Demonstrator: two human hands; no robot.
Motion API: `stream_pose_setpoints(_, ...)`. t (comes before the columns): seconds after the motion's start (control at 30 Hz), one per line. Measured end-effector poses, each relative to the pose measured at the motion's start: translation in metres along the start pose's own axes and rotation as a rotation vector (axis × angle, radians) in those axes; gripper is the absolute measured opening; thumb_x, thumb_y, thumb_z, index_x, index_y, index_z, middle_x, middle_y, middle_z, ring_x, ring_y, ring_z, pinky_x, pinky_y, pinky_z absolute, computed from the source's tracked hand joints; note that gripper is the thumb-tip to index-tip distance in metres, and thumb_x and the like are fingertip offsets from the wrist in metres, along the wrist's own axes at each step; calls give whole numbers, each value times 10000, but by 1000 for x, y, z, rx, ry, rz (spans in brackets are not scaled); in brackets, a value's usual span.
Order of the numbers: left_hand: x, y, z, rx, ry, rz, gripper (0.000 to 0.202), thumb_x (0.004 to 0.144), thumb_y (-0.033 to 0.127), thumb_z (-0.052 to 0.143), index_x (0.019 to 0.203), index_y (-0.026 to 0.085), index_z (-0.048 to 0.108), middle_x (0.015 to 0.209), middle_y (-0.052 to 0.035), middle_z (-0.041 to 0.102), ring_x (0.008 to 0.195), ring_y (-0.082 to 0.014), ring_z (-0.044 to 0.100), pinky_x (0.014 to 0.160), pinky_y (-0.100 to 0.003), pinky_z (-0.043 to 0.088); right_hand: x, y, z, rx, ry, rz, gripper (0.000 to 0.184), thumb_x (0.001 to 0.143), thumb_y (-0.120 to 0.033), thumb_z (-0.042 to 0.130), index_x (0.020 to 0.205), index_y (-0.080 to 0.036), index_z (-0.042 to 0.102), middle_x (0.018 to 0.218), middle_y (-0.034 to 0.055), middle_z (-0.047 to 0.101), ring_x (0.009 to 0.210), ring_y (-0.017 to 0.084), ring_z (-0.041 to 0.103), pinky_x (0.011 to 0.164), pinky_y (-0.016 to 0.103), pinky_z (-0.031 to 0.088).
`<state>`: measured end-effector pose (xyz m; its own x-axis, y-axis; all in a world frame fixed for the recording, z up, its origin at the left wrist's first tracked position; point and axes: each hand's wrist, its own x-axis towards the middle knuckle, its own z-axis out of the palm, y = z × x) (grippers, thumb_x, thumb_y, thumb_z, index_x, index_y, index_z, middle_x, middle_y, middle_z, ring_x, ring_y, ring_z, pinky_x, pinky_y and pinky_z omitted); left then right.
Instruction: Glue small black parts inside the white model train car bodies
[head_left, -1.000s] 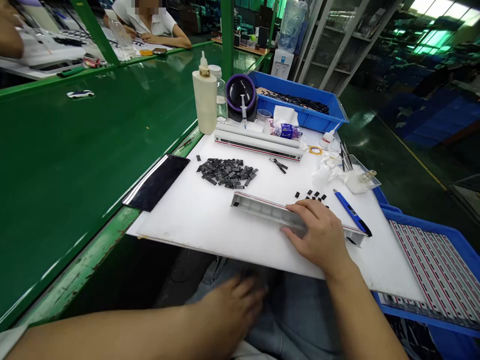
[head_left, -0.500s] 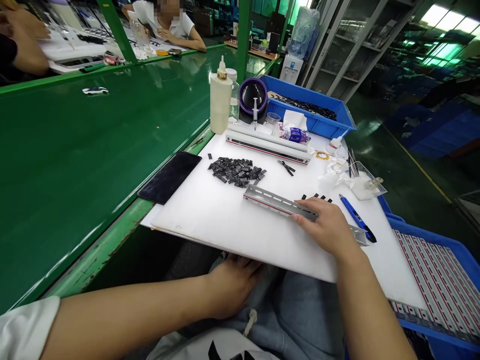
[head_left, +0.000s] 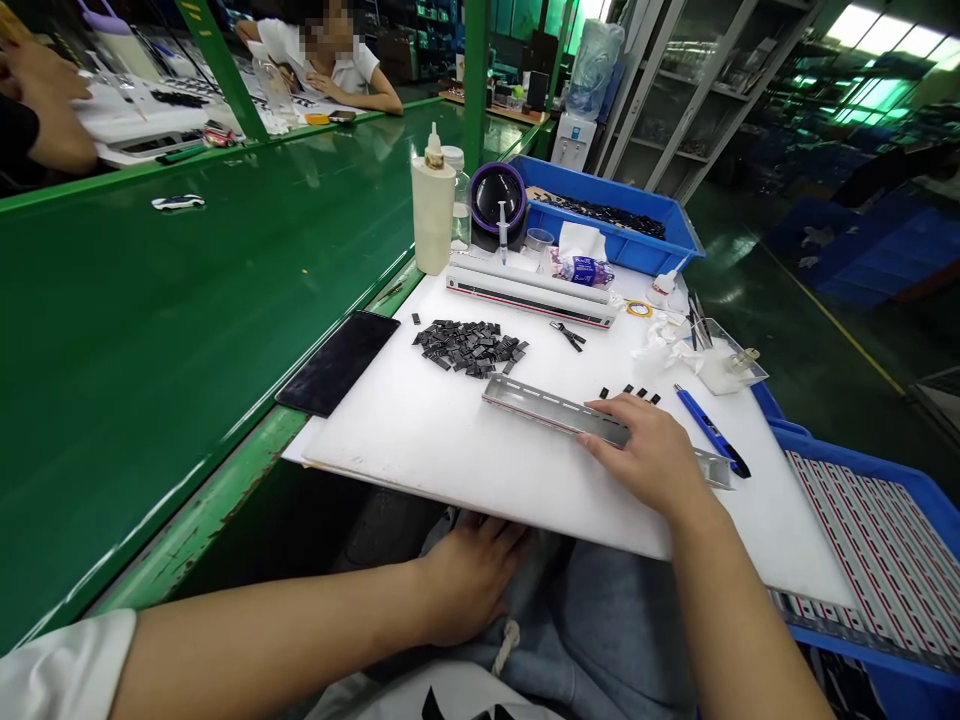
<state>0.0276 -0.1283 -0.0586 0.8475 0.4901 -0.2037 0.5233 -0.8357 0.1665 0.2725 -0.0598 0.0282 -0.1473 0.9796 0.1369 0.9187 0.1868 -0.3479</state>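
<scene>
A metal rail (head_left: 544, 405) lies on the front half of the surface (head_left: 420, 440), one end toward the right edge, with the right hand (head_left: 656, 450) holding it between thumb and fingers. The left hand (head_left: 472, 575) rests in the lap below the front edge; whether it grips anything, I cannot tell. Behind the rail lie a heap of black pieces (head_left: 469, 345) and, rightward, a blue knife (head_left: 709, 428).

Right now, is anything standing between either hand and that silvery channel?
Nothing visible for the right hand: it holds the channel. The left hand rests on the lap, the near edge of the white board between it and the channel.
</scene>
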Motion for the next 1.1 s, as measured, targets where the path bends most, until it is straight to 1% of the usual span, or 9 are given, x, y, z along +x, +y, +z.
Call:
stream_pose_setpoints(0.27, 8, 14, 17, -31, 5, -94, 687, 957, 525, 428, 1495, 100, 381, 1534, -179, 404, 1411, -365, 320, 1111, -580, 291, -10, -4, 11, -144, 130, -128, 338, 833, -300, 639, 1155, -198, 663, 1064, 85, 671, 973, 266, 628, 819, 390, 500)
stream_pose_setpoints(0.37, 10, 14, 25, -69, -30, -108, 708, 962, 557, 368, 1507, 105, 358, 1543, -177, 392, 1405, -365, 329, 1106, -591, 297, -15, -21, 11, -163, 207, -168, 337, 848, -229, 601, 1173, -154, 654, 1058, 120, 675, 974, 286, 616, 849, 421, 497)
stream_pose_setpoints(0.43, 11, 13, 27, -85, -46, -110, 741, 955, 593, 332, 1514, 106, 340, 1549, -181, 381, 1400, -367, 334, 1112, -597, 287, -15, -43, 5, -104, 335, -157, 347, 859, -198, 575, 1197, -139, 636, 1069, 131, 673, 983, 291, 609, 865, 433, 490)
stream_pose_setpoints(0.53, 11, 11, 26, -62, -61, -153, 753, 925, 619, 361, 1498, 131, 385, 1503, -185, 447, 1354, -380, 383, 1116, -618, 267, -7, -83, -14, 245, 516, -129, 351, 875, -237, 588, 1216, -153, 583, 1131, 117, 642, 1045, 251, 595, 923, 380, 484)
stream_pose_setpoints(0.63, 13, 10, 24, -38, -95, -179, 714, 901, 580, 432, 1476, 158, 432, 1448, -179, 510, 1309, -388, 425, 1113, -629, 265, 11, -112, -35, 630, 384, -35, 308, 851, -336, 635, 1121, -209, 557, 1097, 64, 630, 972, 225, 610, 857, 373, 512)
stream_pose_setpoints(0.73, 21, 10, 26, -32, -132, -182, 747, 873, 600, 469, 1469, 150, 443, 1468, -192, 485, 1318, -412, 411, 1116, -637, 264, 29, -123, -49, 895, 238, -3, 278, 789, -378, 695, 1002, -246, 574, 1033, 19, 637, 956, 222, 608, 836, 380, 512)
stream_pose_setpoints(0.83, 32, 15, 30, -54, -148, -186, 746, 859, 646, 472, 1457, 200, 465, 1476, -172, 482, 1337, -426, 396, 1108, -652, 269, 41, -126, -54, 1176, 289, 28, 347, 740, -416, 744, 998, -256, 576, 1017, 1, 644, 954, 204, 613, 859, 366, 508)
stream_pose_setpoints(0.97, 42, 24, 32, -2, -147, -150, 671, 888, 574, 471, 1469, 238, 444, 1497, -164, 456, 1370, -446, 354, 1086, -704, 244, 43, -126, -32, 1538, 394, 168, 385, 717, -407, 754, 1000, -236, 556, 991, -1, 659, 931, 187, 639, 880, 350, 515)
stream_pose_setpoints(1.1, 46, 26, 37, 75, -160, -29, 676, 918, 477, 443, 1521, 186, 352, 1515, -208, 417, 1346, -483, 367, 1036, -743, 267, 25, -120, 13, 1714, 334, 390, 336, 718, -331, 746, 984, -219, 575, 1036, 24, 685, 1006, 214, 645, 934, 382, 512)
